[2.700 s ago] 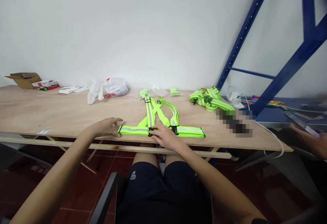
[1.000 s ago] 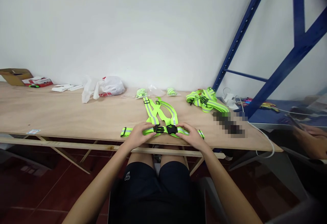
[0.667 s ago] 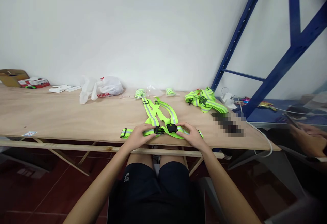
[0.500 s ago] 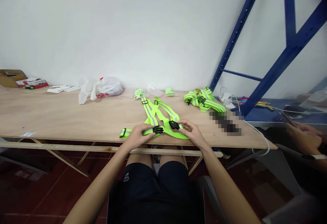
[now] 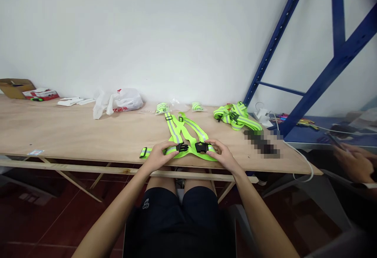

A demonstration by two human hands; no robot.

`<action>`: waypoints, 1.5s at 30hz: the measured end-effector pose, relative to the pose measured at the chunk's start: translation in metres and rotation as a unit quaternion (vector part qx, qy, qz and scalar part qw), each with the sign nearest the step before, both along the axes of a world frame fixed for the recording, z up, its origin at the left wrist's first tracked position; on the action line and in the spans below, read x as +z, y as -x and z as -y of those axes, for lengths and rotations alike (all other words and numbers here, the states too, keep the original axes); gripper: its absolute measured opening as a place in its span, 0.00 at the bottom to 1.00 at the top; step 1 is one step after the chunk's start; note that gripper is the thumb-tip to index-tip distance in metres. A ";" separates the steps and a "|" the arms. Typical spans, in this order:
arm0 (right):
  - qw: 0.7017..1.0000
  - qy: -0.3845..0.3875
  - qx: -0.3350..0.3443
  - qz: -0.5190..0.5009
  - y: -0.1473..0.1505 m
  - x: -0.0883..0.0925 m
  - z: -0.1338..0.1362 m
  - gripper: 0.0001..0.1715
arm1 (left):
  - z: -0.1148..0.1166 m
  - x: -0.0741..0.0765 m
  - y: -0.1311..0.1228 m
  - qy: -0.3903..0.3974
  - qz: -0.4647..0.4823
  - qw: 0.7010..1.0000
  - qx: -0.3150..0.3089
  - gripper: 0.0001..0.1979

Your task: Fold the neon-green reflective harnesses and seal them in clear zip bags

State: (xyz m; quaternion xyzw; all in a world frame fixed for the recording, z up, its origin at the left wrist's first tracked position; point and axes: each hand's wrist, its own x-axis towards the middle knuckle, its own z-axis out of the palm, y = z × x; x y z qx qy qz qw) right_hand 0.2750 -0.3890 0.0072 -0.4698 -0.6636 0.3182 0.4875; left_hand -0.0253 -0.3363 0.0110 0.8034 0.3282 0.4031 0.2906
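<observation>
A neon-yellow reflective strap vest [image 5: 188, 131] lies on the plywood table [image 5: 73, 132] in front of me, its shoulder straps running away from me. My left hand [image 5: 160, 155] is closed on the left waist strap just behind the pronged black buckle half [image 5: 182, 147]. My right hand [image 5: 221, 154] grips the right waist strap at the black buckle socket [image 5: 200, 147]. The two buckle halves face each other a small gap apart, both lifted slightly off the table.
More yellow vests [image 5: 235, 116] are piled at the back right, with small rolled ones [image 5: 161, 107] near the wall. A white plastic bag [image 5: 120, 101], a cardboard box [image 5: 14, 87] and a blue steel rack [image 5: 294, 81] stand around. Another person's hands [image 5: 353, 160] are at the far right.
Both hands moved inward from pressing the belt flat. They took the waist strap ends, the right end folded in, and brought the two buckle halves toward each other.
</observation>
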 end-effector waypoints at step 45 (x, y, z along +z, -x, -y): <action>0.996 -0.076 -0.036 -0.023 0.013 -0.006 -0.002 0.22 | 0.005 -0.006 -0.014 -0.106 0.019 0.994 0.010 0.16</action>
